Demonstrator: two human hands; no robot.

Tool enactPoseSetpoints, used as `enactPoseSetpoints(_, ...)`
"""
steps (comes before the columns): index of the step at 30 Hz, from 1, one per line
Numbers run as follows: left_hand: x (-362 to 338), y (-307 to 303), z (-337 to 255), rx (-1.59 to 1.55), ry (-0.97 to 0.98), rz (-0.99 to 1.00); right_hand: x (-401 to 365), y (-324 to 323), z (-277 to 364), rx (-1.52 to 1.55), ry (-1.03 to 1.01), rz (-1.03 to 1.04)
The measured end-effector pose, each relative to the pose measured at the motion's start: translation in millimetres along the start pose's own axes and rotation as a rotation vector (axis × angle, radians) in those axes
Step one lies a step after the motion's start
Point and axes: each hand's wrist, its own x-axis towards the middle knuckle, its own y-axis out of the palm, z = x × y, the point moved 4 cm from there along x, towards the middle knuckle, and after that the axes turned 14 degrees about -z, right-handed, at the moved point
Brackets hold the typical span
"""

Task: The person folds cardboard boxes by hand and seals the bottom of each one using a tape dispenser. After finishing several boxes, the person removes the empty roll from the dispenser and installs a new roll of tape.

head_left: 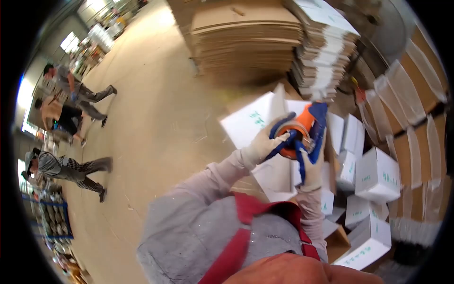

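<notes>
Orange tape dispenser (304,117) — round roll (282,131) showing — held in both hands (263,142).

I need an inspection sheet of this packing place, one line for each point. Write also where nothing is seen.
Surface: white box flaps spread beneath the hands; any support under them hidden
Job's things: orange tape dispenser in the hands, above the flaps
Clutter: white boxes with green print, piled at odd angles on the right
Hands: left hand at the dispenser's roll, right hand around the dispenser; both in blue-and-white gloves
Cables: nothing seen
Surroundings: brown cardboard stack and flat white carton stack ahead; three people on the left, away from the work
</notes>
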Motion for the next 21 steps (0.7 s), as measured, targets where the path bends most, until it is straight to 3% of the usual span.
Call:
enactPoseSetpoints(2,3.3,-58.0,-6.7,-0.009,-0.009,0.046,4.1,49.9,-8.1,-0.006,-0.016,0.155)
enactPoseSetpoints(3,4.7,-91.1,-11.0,0.081,-0.014,0.015,3.0,88.2,-6.7,0.052,-0.026,0.217)
enactPoseSetpoints(5,3.0,-158.8,-29.9,-0.025,-0.102,-0.059,-1.3,147.5,-39.7,-0.114,-0.036,0.259)
enactPoseSetpoints(6,2.6,-195.0,-35.5,-0.064,-0.170,-0.082,-1.8,184.3,-51.0,-0.037,-0.012,0.314)
enactPoseSetpoints(7,-2.4,-228.5,-35.4,-0.324,-0.263,-0.132,-5.4,220.6,-55.8,0.021,0.183,0.352)
enactPoseSetpoints(9,-8.8,-284.1,-61.6,-0.148,-0.166,-0.220,-0.2,280.3,-86.2,0.007,0.190,0.555)
enactPoseSetpoints(10,-5.3,-310.8,-57.9,-0.015,-0.063,-0.297,-0.9,311.7,-88.1,0.074,0.232,0.583)
enactPoseSetpoints(11,-4.4,-330.9,-69.5,0.127,-0.099,-0.334,1.1,334.0,-88.4,0.125,0.272,0.589)
enactPoseSetpoints(13,13.4,-360.8,-70.2,0.077,-0.114,-0.337,19.9,359.8,-108.5,0.082,0.289,0.609)
enactPoseSetpoints(15,23.2,-363.2,-67.3,0.182,-0.149,-0.366,29.0,357.5,-111.2,0.096,0.501,0.610)
enactPoseSetpoints(16,25.6,-358.4,-60.6,0.013,-0.332,-0.338,32.0,354.9,-114.5,0.098,0.476,0.619)
enactPoseSetpoints(17,31.7,-356.4,-36.9,-0.098,-0.228,-0.368,38.4,346.3,-125.7,0.091,0.446,0.597)
enactPoseSetpoints(18,41.7,-359.4,-36.4,-0.042,-0.324,-0.296,40.7,325.9,-149.6,0.078,0.717,0.516)
enactPoseSetpoints(19,61.7,-366.6,-23.4,-0.028,-0.393,-0.292,58.9,329.5,-161.7,0.194,0.631,0.536)
enactPoseSetpoints(21,99.8,-409.3,-8.3,0.059,-0.401,-0.317,80.9,357.6,-201.0,0.035,0.591,0.581)
